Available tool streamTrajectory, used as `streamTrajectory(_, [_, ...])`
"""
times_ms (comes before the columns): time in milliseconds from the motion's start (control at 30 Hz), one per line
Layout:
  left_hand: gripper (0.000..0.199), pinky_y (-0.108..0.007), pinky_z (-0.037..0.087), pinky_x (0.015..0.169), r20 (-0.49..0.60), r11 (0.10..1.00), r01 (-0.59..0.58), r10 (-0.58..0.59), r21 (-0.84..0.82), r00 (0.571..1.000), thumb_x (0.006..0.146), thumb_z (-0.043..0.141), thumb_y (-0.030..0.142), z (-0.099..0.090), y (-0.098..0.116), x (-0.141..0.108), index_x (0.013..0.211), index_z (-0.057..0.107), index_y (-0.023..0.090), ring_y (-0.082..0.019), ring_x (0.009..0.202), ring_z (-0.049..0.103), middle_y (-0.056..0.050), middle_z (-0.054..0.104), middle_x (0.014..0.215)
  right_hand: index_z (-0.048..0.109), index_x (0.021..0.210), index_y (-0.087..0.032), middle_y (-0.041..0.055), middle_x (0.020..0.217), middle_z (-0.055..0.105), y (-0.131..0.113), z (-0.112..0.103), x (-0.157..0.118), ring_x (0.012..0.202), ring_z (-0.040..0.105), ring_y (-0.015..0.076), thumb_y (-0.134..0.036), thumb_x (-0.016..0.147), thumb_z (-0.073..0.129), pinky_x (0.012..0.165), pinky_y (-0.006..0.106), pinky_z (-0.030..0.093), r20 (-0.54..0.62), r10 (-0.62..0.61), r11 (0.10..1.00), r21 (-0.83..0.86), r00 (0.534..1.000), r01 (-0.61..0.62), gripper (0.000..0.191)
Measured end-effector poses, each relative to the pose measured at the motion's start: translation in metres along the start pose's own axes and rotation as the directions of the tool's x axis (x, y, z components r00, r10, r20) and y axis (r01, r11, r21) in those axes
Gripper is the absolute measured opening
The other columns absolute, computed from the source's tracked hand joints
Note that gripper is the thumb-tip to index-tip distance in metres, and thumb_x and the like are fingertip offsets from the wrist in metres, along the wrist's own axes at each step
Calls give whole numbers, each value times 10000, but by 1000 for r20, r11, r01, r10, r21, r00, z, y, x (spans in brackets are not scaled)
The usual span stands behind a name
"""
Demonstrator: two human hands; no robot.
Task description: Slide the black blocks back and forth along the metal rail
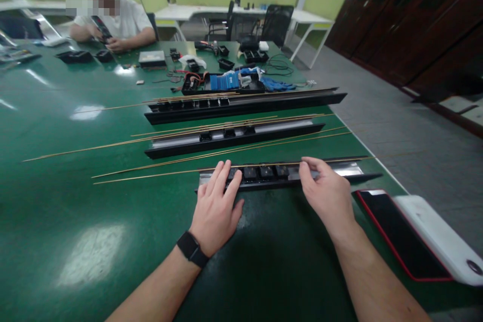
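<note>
The nearest black channel lies crosswise on the green table, with several black blocks inside it. A thin brass rod runs along its far edge and sticks out to the left. My left hand rests over the channel's left part, fingers spread and partly on the blocks and rod. At the right, my right hand pinches the rod between thumb and fingertips. Two more channels lie behind, the middle one and the far one, with more thin rods along them.
A red-edged black tablet and a white device lie at the right table edge. Behind the channels sit a black tray with blue items, a drill and small boxes. A person sits across the table.
</note>
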State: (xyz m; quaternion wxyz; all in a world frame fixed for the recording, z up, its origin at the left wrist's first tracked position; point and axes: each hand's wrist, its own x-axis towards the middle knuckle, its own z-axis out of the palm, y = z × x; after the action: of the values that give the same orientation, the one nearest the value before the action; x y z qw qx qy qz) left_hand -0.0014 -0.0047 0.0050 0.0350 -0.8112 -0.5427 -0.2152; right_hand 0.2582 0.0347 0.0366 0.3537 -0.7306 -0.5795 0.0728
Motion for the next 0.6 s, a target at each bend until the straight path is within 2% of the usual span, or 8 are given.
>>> streamTrajectory(300, [623,-575,511,1069,11,1000,4,-4,-3,1000,950,619,225,-2,1,1,1548,449,190,-358,1591,320,-197,345,1702,783,1215,-216,82,1000,812,3,5,0,835,759,250,-502,960,578,872,386,582,21,-34,999,2,999,34,435])
streamTrajectory(600, [617,-578,517,1057,14,1000,-2,2,3,1000,957,605,227,-2,1,1,1550,441,183,-354,1596,309,-199,331,1707,801,1171,-198,95,982,812,-3,0,0,889,763,281,-493,955,566,937,416,574,29,-7,1000,-4,1000,7,435])
